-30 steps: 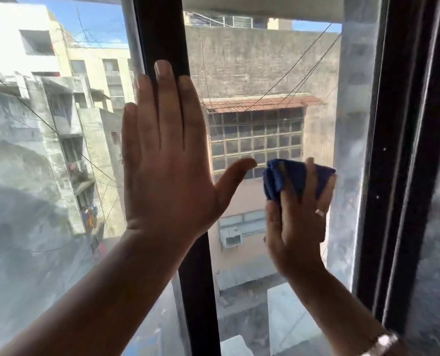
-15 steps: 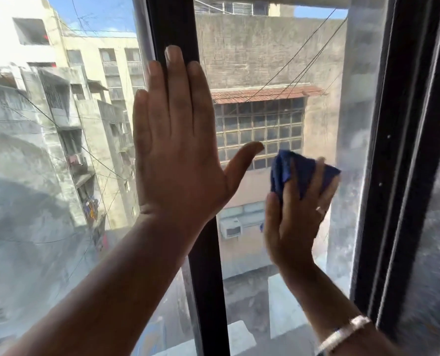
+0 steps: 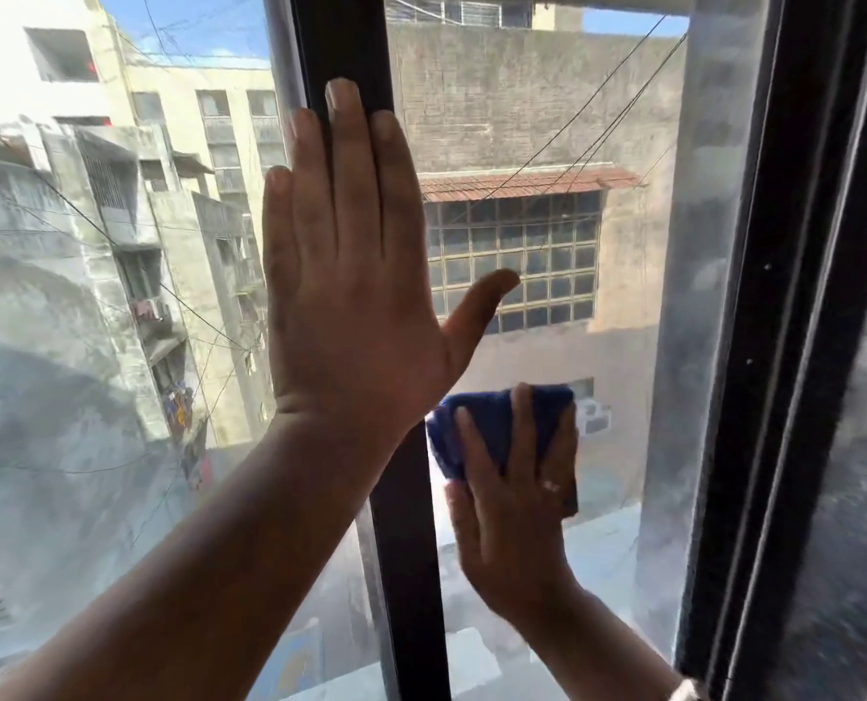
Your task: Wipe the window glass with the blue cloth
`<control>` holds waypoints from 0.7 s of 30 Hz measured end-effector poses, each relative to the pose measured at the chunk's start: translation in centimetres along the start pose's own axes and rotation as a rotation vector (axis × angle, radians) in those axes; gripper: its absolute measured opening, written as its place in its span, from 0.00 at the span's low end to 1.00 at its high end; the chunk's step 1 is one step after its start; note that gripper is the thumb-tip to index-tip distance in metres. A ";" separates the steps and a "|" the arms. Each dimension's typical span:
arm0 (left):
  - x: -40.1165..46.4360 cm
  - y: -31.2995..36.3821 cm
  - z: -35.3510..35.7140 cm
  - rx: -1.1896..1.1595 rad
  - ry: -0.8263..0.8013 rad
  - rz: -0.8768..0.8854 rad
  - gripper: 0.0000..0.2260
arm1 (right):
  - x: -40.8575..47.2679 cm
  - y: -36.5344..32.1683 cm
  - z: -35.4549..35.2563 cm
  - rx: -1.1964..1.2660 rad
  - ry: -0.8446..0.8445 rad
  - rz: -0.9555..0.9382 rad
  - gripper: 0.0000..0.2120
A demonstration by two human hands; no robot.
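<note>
Cloth (image 3: pixel 497 427): bunched under my right hand (image 3: pixel 509 498), fingers spread flat, pinning it to the glass (image 3: pixel 547 118) low by the mullion (image 3: pixel 406 548).
Left hand (image 3: pixel 355 275): open, empty, braced on mullion.
Risk: cloth slips if pressure eases; streaks remain.
Pose: both forearms raised.

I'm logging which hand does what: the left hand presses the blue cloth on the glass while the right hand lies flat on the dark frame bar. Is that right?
Not quite: the hands are swapped. In the head view the right hand presses the blue cloth on the window glass, and the left hand lies flat, fingers spread, on the dark frame bar.
</note>
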State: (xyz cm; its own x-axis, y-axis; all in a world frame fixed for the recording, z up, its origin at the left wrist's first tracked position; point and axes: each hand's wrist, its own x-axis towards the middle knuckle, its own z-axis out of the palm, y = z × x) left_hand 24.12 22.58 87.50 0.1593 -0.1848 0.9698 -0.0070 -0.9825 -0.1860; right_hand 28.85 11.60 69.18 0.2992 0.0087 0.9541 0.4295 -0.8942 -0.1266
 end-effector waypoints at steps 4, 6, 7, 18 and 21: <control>-0.2 -0.2 -0.2 -0.002 -0.007 0.009 0.44 | 0.3 1.9 -1.0 -0.102 -0.113 -0.290 0.23; -0.4 -0.4 0.0 0.004 0.001 0.008 0.43 | 1.0 6.9 -2.7 -0.068 -0.092 -0.269 0.22; -0.4 -0.4 0.1 -0.001 0.004 0.009 0.43 | 1.7 9.3 -3.5 -0.055 -0.084 -0.190 0.23; -2.2 -4.5 -0.4 0.143 -0.040 0.216 0.39 | 16.2 4.7 -4.9 -0.036 0.239 0.154 0.23; -2.2 -4.3 -0.3 0.156 -0.062 0.169 0.39 | 11.0 3.5 -3.8 -0.056 0.085 -0.202 0.23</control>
State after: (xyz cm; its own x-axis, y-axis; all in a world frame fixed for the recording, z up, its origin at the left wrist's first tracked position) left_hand 23.52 27.21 86.17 0.2293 -0.3401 0.9120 0.1128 -0.9214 -0.3720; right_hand 30.37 6.85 80.22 0.1386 0.1542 0.9783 0.4243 -0.9018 0.0820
